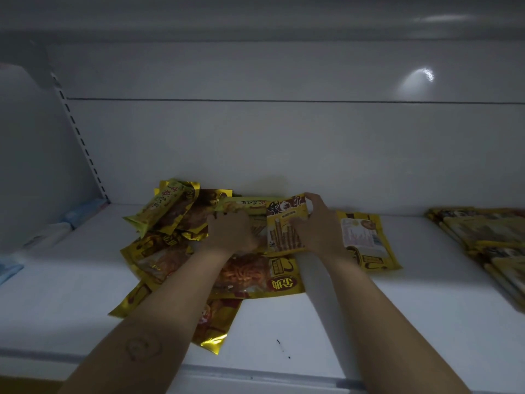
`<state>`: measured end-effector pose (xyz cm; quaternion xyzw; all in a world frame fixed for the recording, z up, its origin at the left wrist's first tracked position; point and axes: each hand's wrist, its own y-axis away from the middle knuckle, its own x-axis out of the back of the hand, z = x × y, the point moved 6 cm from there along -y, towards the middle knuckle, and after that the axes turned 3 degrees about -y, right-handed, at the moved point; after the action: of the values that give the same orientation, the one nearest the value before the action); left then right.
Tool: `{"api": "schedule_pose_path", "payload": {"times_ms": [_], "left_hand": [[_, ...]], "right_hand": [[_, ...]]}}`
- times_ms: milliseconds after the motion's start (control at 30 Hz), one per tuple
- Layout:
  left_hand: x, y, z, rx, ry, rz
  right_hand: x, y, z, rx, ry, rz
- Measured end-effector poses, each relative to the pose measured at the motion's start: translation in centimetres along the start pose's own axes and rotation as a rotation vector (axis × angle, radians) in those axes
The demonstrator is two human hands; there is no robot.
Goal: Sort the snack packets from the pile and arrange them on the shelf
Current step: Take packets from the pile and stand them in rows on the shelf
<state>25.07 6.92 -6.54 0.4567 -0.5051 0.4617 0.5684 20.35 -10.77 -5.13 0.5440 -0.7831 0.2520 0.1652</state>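
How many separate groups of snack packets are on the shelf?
3: the mixed pile at centre, where the right hand grips a wafer-stick packet; a face-down packet right of it; a stack at far right. Others may be hidden.

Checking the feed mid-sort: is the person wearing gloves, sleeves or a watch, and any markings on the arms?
No gloves, sleeves, watch or rings show: the left hand and right hand are bare, as are both forearms. The left forearm carries a small round outlined mark, like a drawing or tattoo; dim light hides its detail.
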Motion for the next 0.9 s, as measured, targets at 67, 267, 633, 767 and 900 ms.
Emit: {"api": "schedule_pose_path", "payload": {"times_ms": [67,267,633,767,900], "left_hand": [[-0.3,-0.5,-0.3,-0.011,0.012,0.025],[1.2,-0.3,-0.2,-0.029,0.101,0.141],[3.9,1.5,-1.5,-0.081,0.625,0.184],[5.3,3.9,-2.1,-0.062,0.699,0.202],[7.8,6.4,-1.5,-0.061,0.759,0.298]], "right_hand": [[-0.2,0.0,0.0,-0.007,0.023,-0.005],[0.0,-0.4,0.4,-0.027,0.049,0.026],[1.8,-0.4,-0.1,0.008,-0.106,0.155],[2.5,-0.2,-0.7,0.013,-0.159,0.148],[4.6,0.1,-2.0,0.024,-0.246,0.126]]}}
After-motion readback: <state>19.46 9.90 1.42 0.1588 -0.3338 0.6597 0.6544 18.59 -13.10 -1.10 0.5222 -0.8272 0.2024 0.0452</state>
